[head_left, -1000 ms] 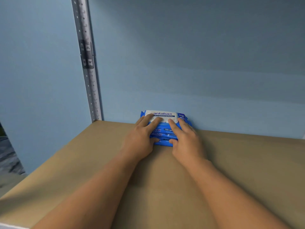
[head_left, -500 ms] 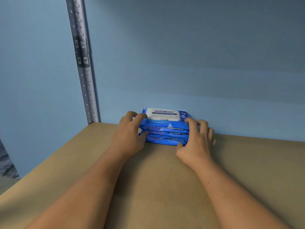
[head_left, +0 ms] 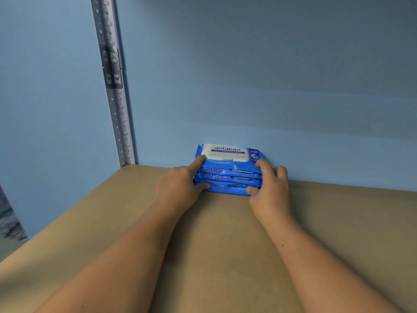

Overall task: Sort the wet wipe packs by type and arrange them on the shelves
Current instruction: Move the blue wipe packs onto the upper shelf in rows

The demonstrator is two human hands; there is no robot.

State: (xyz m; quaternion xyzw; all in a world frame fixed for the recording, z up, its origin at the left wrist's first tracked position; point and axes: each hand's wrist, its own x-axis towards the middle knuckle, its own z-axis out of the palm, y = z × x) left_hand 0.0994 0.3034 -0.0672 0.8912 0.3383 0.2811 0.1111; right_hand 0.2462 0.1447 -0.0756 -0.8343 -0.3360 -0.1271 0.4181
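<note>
Rail (head_left: 112,86) at far left: a slotted metal upright, running down to the back left corner of the shelf (head_left: 90,222). Shelf is a plain tan board with a blue wall (head_left: 270,86) behind it.

Left hand (head_left: 178,188): curled round the left end of the stack (head_left: 228,177). Forefinger lies on the top corner and the thumb tucks against the bottom pack. The grip spans every layer, I judge so that none slides out of line.

Stack: three blue packs by my count, with the same brand print on each front edge, so one type together. White lid (head_left: 225,152) faces up on the top one. Stack sits on the shelf, deep at the back by the wall; cannot tell if it quite touches. Set deep, likely to leave the front free for more.

Right hand (head_left: 270,190): mirrors the left, fingers wrapped round the right end, thumb on the lower front corner. Both hands squeeze inward, which reads as squaring the pile.

Judgement: placing is nearly done for this type. No other types in view.
</note>
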